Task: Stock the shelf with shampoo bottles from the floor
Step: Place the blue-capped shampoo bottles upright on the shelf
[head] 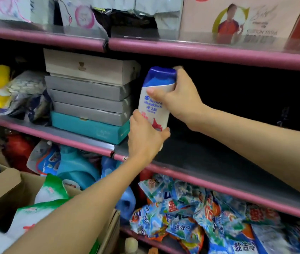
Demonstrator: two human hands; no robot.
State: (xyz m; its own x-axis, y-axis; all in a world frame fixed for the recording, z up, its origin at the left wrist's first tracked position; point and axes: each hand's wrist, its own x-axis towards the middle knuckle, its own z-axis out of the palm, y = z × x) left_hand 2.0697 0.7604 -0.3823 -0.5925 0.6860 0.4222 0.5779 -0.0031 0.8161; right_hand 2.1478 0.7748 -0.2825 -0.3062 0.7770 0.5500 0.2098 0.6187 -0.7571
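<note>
Shampoo bottle (154, 99) right of stacked boxes (88, 96) on shelf (209, 158)

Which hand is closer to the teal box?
Left. The left hand grips the shampoo bottle low down, right beside the teal box; the right hand holds its top, farther away.

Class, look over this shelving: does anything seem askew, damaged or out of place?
Yes. The stack of boxes left of the shampoo bottle is uneven, its top box turned askew. On the upper shelf, a black wrapper looks torn. Below, the detergent packets lie in a loose heap.
</note>
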